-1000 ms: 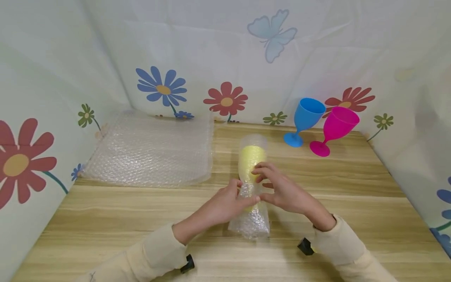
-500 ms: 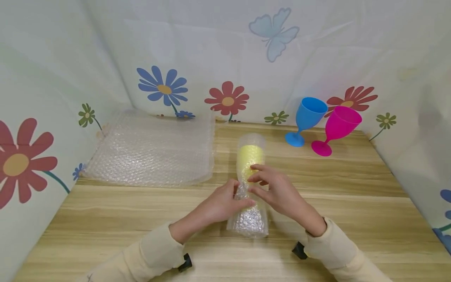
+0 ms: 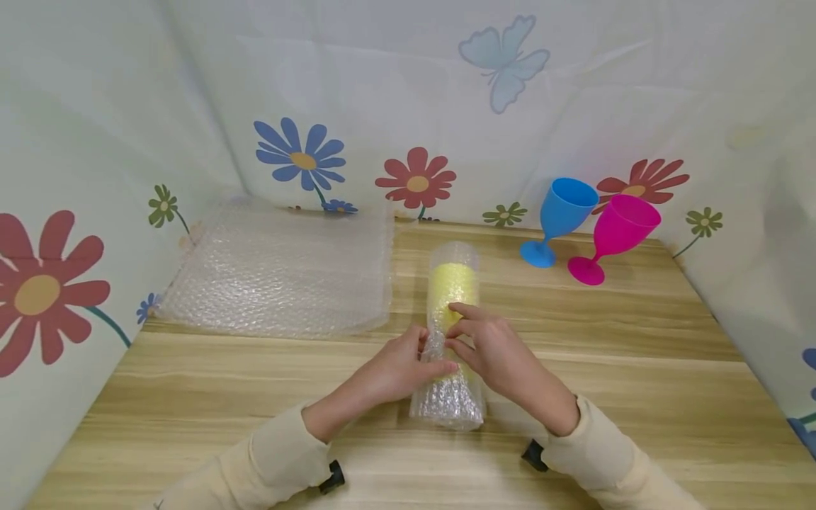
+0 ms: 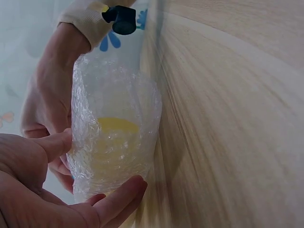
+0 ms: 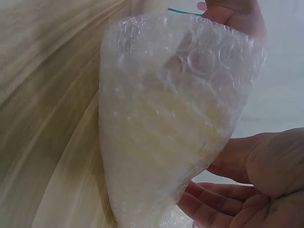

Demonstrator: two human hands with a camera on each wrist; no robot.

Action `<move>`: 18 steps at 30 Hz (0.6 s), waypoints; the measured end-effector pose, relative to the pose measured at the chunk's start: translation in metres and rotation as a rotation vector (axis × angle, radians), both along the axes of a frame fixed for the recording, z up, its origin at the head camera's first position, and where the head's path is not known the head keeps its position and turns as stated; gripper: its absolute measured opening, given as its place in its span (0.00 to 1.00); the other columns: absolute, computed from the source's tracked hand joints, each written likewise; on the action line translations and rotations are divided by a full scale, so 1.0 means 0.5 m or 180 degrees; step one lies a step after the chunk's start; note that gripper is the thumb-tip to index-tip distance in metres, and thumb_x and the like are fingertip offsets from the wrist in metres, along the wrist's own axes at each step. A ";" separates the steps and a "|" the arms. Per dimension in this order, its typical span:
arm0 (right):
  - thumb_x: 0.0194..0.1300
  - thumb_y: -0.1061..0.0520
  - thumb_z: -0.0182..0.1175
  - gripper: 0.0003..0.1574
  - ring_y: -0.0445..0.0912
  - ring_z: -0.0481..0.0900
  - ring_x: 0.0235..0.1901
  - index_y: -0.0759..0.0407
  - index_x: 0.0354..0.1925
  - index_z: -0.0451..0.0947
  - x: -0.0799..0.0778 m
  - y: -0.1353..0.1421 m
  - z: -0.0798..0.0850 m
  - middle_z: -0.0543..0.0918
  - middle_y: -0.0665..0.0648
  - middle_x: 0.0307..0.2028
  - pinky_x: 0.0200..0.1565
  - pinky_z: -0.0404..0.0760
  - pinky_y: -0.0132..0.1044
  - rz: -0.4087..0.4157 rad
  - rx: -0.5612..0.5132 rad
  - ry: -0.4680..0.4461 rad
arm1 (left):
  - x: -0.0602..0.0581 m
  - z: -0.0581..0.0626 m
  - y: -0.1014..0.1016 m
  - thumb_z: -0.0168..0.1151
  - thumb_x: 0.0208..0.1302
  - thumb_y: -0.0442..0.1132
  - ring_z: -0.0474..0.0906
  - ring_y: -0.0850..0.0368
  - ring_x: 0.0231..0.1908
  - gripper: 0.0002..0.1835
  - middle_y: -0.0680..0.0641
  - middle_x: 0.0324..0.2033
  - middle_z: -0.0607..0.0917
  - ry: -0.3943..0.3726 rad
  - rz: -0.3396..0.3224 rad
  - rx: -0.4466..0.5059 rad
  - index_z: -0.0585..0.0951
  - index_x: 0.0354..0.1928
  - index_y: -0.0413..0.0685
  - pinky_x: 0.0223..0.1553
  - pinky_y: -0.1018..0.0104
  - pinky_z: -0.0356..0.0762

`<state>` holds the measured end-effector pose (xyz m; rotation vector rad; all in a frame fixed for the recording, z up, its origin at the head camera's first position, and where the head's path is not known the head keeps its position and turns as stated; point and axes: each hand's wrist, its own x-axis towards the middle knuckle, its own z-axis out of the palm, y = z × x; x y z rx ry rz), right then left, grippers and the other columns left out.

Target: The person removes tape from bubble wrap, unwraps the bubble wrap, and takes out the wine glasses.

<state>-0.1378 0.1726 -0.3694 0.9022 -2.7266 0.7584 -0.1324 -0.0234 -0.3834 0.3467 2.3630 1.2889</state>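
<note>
Centre frame: clear plastic bubble-wrap tube (image 3: pixel 448 398), encloses yellow cup (image 3: pixel 454 282); left hand (image 3: pixel 397 365) clamps it; right hand's (image 3: pixel 500 347) fingertips touch it, pinch unclear.

Small screened-off work booth here; home or studio, can't tell. Wood-grain bench (image 3: pixel 223 397) w/ pale sheeting (image 3: pixel 382 85) on 3 sides, printed w/ lg. flowers (image 3: pixel 417 183) & a butterfly (image 3: pixel 505 64); blk. wrist cams (image 3: pixel 333 478) by the cuffs (image 3: pixel 296 446) fit a rec. set-up.
</note>
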 end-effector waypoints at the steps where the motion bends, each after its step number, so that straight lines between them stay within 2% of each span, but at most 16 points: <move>1: 0.63 0.66 0.72 0.03 0.60 0.86 0.51 0.63 0.36 0.88 0.001 -0.001 0.001 0.81 0.70 0.59 0.45 0.85 0.46 0.0011 0.0017 0.0001 | 0.000 0.000 0.000 0.72 0.63 0.57 0.73 0.52 0.33 0.32 0.43 0.39 0.79 0.0010 0.0001 0.0000 0.72 0.54 0.39 0.32 0.60 0.72; 6: 0.65 0.67 0.70 0.02 0.52 0.88 0.36 0.66 0.37 0.88 0.003 -0.006 0.003 0.80 0.72 0.60 0.34 0.80 0.35 0.0000 0.0067 -0.0011 | -0.001 -0.003 0.002 0.72 0.63 0.56 0.71 0.53 0.31 0.31 0.43 0.36 0.78 0.0039 0.0007 0.0003 0.72 0.52 0.39 0.30 0.61 0.70; 8: 0.65 0.68 0.69 0.02 0.45 0.84 0.27 0.66 0.37 0.87 0.002 -0.008 0.004 0.80 0.73 0.60 0.29 0.77 0.32 -0.0009 0.0080 -0.0048 | -0.002 -0.004 0.003 0.72 0.62 0.56 0.71 0.53 0.31 0.31 0.43 0.36 0.78 0.0044 0.0010 0.0010 0.72 0.52 0.39 0.30 0.61 0.70; 11: 0.64 0.69 0.67 0.03 0.36 0.75 0.19 0.67 0.36 0.87 0.001 -0.012 0.006 0.79 0.74 0.60 0.25 0.74 0.30 -0.0026 0.0092 -0.0105 | -0.001 -0.005 0.003 0.73 0.62 0.56 0.71 0.54 0.30 0.32 0.43 0.37 0.78 0.0043 0.0015 0.0019 0.72 0.52 0.38 0.30 0.62 0.71; 13: 0.64 0.70 0.66 0.03 0.32 0.69 0.17 0.67 0.36 0.86 0.000 -0.013 0.007 0.79 0.74 0.60 0.22 0.72 0.29 -0.0030 0.0082 -0.0140 | -0.001 -0.005 0.002 0.73 0.62 0.56 0.71 0.54 0.30 0.32 0.43 0.37 0.78 0.0040 0.0013 0.0025 0.71 0.52 0.38 0.30 0.61 0.71; 18: 0.62 0.71 0.64 0.05 0.32 0.68 0.16 0.66 0.32 0.84 -0.001 -0.017 0.007 0.80 0.73 0.58 0.21 0.70 0.29 -0.0054 0.0068 -0.0109 | 0.000 -0.005 0.001 0.73 0.62 0.56 0.73 0.53 0.33 0.32 0.42 0.41 0.79 0.0060 0.0017 0.0023 0.72 0.53 0.38 0.33 0.61 0.73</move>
